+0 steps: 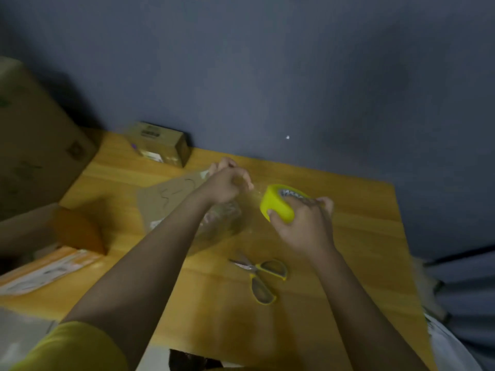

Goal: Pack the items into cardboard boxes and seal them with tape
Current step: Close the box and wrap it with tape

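A yellow roll of tape (278,204) is gripped by my right hand (302,223) above the wooden table (361,236). A clear strip of tape (254,192) stretches from the roll to my left hand (227,183), which pinches its free end. Below my left hand lies a brown cardboard box (163,202) with a dark scribble on top, its near side glossy with clear tape. Part of the box is hidden by my left forearm.
Yellow-handled scissors (261,274) lie open on the table near the front. A small cardboard box (158,145) stands at the back by the blue wall. A large carton (34,145) and an orange-and-white box (53,266) stand at the left.
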### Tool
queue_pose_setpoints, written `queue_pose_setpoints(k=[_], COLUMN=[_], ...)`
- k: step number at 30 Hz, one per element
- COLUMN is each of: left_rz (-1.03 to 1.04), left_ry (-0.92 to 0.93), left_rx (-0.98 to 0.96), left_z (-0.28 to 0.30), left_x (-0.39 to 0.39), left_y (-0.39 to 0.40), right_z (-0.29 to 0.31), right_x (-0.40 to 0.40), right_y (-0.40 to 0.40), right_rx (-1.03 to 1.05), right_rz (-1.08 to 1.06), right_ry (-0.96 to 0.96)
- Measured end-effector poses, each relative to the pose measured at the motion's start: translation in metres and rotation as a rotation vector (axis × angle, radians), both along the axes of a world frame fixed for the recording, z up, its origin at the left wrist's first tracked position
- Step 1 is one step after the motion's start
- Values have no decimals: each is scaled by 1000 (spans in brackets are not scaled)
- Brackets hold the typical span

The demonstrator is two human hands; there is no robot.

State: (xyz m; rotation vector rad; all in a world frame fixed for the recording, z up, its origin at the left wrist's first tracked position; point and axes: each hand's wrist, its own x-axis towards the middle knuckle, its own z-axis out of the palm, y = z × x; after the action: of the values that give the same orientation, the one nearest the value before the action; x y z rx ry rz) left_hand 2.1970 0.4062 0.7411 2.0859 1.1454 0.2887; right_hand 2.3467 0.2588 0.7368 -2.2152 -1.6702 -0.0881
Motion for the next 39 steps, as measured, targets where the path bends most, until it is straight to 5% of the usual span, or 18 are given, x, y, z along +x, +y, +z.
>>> queue_pose_setpoints(k=[9,21,26,29,36,39], left_rz=[83,-194,-187,-66,312,387], left_ry=[-302,45,109,-12,23,58], left_rx=[-261,-247,-415,-498,-673,-502], left_z=[24,-32,-59,-59,-69,-62], left_x=[-125,-180,-182,-179,-168,-171], left_y=[50,83,101,99,54,39], right_z=[31,17,2,1,12,9], right_x=[-139,-212,-214,-206,-170,-148], right_y=[48,61,87,105,136,115], right_rx=[7,-97,-128,-173,-347,-294], right_rz=[-106,-322,-338,-338,-162,-132], right_ry=[526,757,610,541,339,481])
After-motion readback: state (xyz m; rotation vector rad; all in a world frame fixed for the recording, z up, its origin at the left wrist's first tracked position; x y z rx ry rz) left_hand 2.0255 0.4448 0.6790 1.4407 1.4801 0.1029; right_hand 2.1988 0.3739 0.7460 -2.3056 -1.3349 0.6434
